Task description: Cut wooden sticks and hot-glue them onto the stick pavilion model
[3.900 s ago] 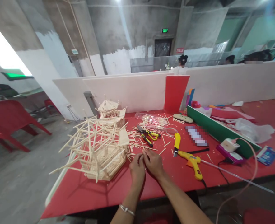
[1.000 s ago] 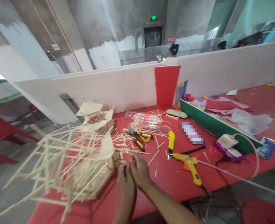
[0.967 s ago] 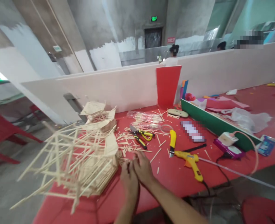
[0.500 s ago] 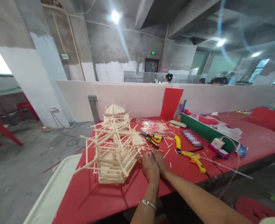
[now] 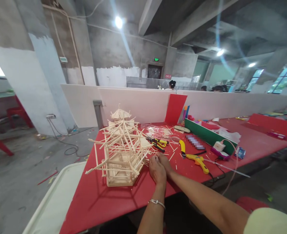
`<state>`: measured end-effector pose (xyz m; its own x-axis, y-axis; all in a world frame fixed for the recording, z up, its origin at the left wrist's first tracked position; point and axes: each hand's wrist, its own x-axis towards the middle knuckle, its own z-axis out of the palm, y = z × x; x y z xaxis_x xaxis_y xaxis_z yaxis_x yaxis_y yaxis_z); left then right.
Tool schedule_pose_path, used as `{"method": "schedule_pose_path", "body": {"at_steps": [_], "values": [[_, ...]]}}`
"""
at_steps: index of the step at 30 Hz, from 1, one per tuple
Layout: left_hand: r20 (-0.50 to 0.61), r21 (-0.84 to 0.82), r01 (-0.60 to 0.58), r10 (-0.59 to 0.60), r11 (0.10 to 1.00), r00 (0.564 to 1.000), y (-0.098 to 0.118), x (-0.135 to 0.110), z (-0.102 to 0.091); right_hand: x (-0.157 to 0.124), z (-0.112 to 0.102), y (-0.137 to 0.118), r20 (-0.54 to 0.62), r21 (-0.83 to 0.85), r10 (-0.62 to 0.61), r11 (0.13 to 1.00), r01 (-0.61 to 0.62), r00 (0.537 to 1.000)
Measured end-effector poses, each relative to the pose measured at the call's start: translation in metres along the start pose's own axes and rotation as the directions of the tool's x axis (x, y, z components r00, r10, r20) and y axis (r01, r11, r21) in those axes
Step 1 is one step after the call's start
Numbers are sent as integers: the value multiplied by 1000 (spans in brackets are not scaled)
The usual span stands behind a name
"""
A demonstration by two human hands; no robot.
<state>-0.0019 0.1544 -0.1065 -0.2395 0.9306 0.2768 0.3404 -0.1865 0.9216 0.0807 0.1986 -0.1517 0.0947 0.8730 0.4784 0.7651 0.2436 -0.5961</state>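
My left hand (image 5: 157,172), with a silver bangle at the wrist, rests on the red tabletop (image 5: 92,204). Pressed against it is my right hand (image 5: 166,163), partly behind it. The fingers of both are curled in towards each other, and whatever might lie between them is hidden. Just left of my hands stands a pavilion model (image 5: 121,156) made of thin pale wooden sticks, with a tiered roof and an open frame. Loose wooden sticks (image 5: 155,132) lie beyond my fingertips. Yellow-and-black pliers (image 5: 161,144) are a little farther back.
To the right lie a yellow glue gun (image 5: 198,161), a yellow-handled cutter (image 5: 182,148) and a blurred flat object (image 5: 195,142). A green board (image 5: 206,133) stands behind a power strip (image 5: 220,152) with cords. White partitions (image 5: 138,104) and a red panel (image 5: 175,109) edge the table.
The camera view has shifted slightly, so the table items to the right appear farther left. My hands stay together in the same place beside the model.
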Motion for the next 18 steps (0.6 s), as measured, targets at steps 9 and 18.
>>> {"method": "schedule_pose_path", "body": {"at_steps": [9, 18], "values": [[20, 0, -3, 3, 1000, 1000, 5, 2, -1, -4, -14, -10, 72, 7, 14, 1000, -14, 997], [-1, 9, -10, 10, 1000, 1000, 7, 1, -2, 0, -16, -12, 76, 67, 10, 998, -15, 997]]}}
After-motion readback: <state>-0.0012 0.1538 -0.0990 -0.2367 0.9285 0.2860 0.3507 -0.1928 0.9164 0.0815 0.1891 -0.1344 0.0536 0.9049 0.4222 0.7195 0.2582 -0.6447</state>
